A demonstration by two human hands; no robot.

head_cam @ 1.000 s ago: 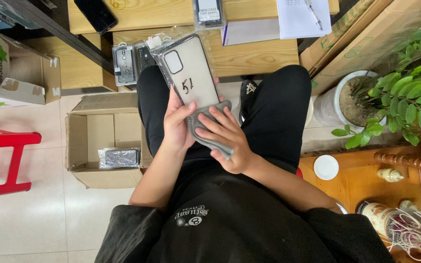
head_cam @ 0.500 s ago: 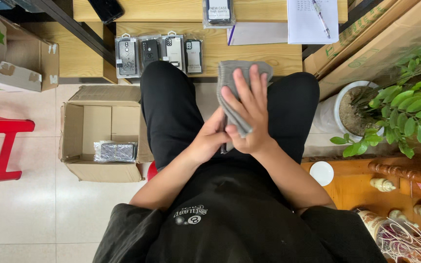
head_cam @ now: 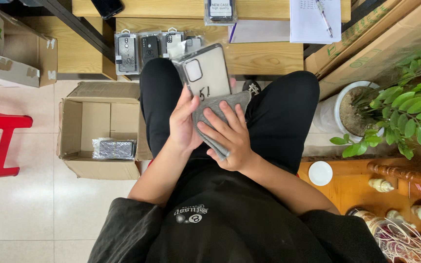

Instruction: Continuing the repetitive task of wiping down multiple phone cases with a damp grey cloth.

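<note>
Left hand (head_cam: 185, 122) holds phone case (head_cam: 205, 73); right hand (head_cam: 230, 136) presses grey cloth (head_cam: 215, 109) above tiled floor (head_cam: 30, 204).

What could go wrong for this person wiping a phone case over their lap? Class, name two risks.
The left hand grips the phone case only at its lower end, so pressure from the right hand and grey cloth might tip it loose. If dropped, it may miss the open cardboard box and hit the tiled floor.
</note>
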